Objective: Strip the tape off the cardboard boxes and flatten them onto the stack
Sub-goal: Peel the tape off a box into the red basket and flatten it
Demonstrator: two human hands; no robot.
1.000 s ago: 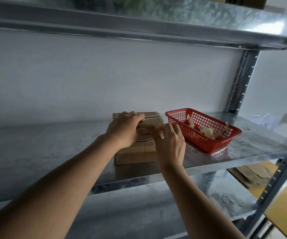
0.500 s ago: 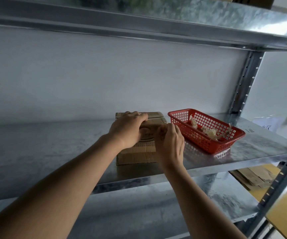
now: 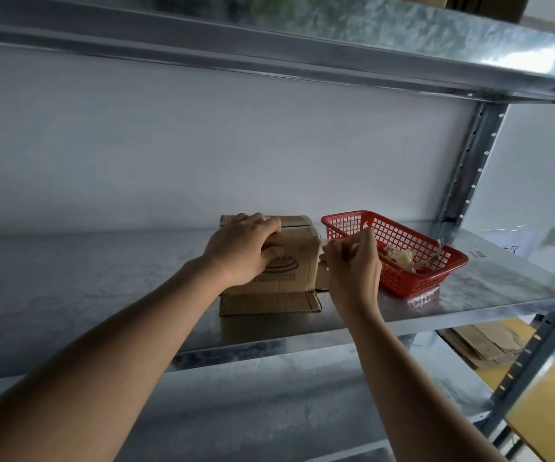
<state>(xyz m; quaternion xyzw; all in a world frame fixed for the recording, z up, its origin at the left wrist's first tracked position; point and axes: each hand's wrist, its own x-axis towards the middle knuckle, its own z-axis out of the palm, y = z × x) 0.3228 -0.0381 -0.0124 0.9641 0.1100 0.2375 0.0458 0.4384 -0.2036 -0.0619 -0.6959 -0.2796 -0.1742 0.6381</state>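
While the left hand (image 3: 247, 246) clamps over the top of the cardboard box (image 3: 286, 261) to keep it from sliding on the shelf (image 3: 102, 295), the right hand (image 3: 352, 261) pinches a tape strip (image 3: 327, 243) at the box's right edge, apparently peeling it. Just right sits a red basket (image 3: 399, 281) holding tape scraps (image 3: 402, 258), handy for discards. Flattened cardboard (image 3: 482, 341) lies lower right.

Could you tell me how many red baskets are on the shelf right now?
1: the red basket sits on the metal shelf, right of the cardboard box.
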